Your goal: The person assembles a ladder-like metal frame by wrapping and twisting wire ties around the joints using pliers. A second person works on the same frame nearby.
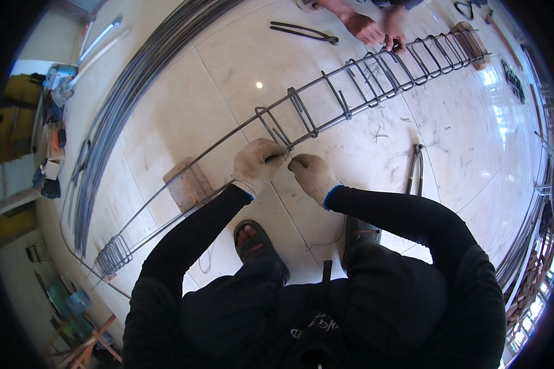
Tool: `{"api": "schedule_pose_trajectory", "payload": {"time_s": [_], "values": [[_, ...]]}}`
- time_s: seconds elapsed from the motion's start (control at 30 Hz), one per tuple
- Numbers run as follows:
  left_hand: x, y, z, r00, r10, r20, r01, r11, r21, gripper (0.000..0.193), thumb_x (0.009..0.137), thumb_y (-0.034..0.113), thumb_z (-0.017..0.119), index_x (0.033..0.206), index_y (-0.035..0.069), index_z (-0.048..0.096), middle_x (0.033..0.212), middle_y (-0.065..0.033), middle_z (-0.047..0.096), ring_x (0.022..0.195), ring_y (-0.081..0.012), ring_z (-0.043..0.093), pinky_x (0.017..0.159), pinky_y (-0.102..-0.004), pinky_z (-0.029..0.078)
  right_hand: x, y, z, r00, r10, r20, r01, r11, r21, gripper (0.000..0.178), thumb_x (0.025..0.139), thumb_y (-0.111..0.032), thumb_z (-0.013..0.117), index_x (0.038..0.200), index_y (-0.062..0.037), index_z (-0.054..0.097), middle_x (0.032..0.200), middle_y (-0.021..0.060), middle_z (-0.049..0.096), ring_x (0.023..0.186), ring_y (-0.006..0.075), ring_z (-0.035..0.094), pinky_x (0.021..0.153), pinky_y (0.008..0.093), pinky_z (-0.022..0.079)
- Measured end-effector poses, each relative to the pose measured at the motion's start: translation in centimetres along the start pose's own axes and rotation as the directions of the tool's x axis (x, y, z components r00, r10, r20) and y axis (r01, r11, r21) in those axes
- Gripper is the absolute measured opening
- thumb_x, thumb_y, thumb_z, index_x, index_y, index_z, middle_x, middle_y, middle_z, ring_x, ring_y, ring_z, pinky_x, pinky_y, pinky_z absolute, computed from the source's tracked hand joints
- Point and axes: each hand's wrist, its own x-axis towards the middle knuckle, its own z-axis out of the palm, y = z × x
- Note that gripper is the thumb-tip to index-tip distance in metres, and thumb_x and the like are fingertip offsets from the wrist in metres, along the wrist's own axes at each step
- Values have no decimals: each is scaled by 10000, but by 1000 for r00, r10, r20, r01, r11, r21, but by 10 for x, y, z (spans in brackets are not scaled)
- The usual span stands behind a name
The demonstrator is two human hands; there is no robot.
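A long rebar cage (331, 122) runs across the floor in front of me, its rectangular stirrups (303, 112) spaced along the bars. My left hand (255, 163), in a pale work glove, is closed at the near bar beside a stirrup corner; what its fingertips pinch is hidden. Just right of it, my right hand (314, 177), gloved alike, is closed in a pinch on what looks like thin tie wire (287, 157) at that joint. Loose stirrups (114, 255) hang bunched at the cage's left end.
Another person's bare hands (375, 32) work at the cage's far side. Nippers (305, 32) lie beyond it, another pair (416, 167) to my right. Wooden blocks (189, 186) prop the cage. Long loose rebar (126, 92) lies at left. Wire (329, 243) lies by my feet.
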Motion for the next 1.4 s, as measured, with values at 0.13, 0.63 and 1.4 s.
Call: {"api": "schedule_pose_trajectory", "payload": {"time_s": [0.13,0.63,1.4], "values": [[-3,-1,-2,996,86,-22,-85,996,30,145,820,39,795,954,83,829,975,-101,769,908,-265,759,788,-363,608,-19,-22,1,991,-119,-57,120,993,15,320,1055,-253,598,1147,12,751,948,209,761,882,299,739,817,410,568],[-2,-11,-5,978,210,-3,-209,977,43,244,805,63,837,1043,118,820,1020,-82,774,986,-293,733,847,-395,607,-36,-31,15,891,-446,-85,434,891,-135,242,1064,-227,620,1134,-42,758,854,195,729,814,371,737,734,455,574],[-3,-10,-5,942,-335,-19,306,881,-361,229,1038,143,692,1145,-44,772,1036,-108,787,866,-169,727,799,-306,579,-12,-21,-7,981,-193,-38,189,979,-75,190,955,-172,666,1020,-6,733,850,173,735,782,291,726,738,404,570]]}}
